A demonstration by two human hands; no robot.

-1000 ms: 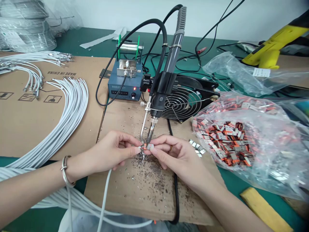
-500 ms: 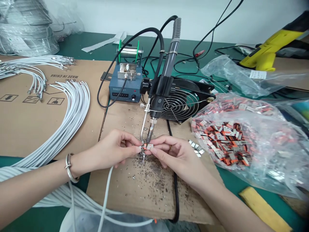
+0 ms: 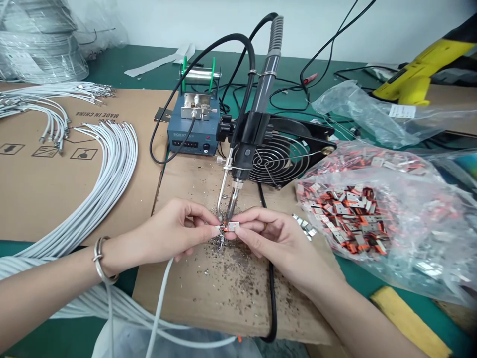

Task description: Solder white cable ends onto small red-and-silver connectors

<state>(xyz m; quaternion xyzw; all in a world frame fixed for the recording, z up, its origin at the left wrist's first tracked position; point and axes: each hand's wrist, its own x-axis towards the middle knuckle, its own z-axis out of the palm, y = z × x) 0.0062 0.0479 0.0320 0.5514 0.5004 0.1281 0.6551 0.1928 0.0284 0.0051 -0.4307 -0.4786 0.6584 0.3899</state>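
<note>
Left grip (image 3: pixel 164 238) pinches white cable (image 3: pixel 161 303), right grip (image 3: pixel 276 238) pinches connector (image 3: pixel 234 226), iron tip (image 3: pixel 231 206) just above. LED (image 3: pixel 207 137) beyond grips dimmed; feeding likely paused.

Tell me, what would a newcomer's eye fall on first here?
Probably the soldering iron, slanting down at the centre, its tip close to where the left hand holds a white cable and the right hand pinches a small metal piece. Next, perhaps, the clear bag on the right, showing orange-and-silver parts, and the thick bundle of white cables curving over cardboard on the left.
</note>
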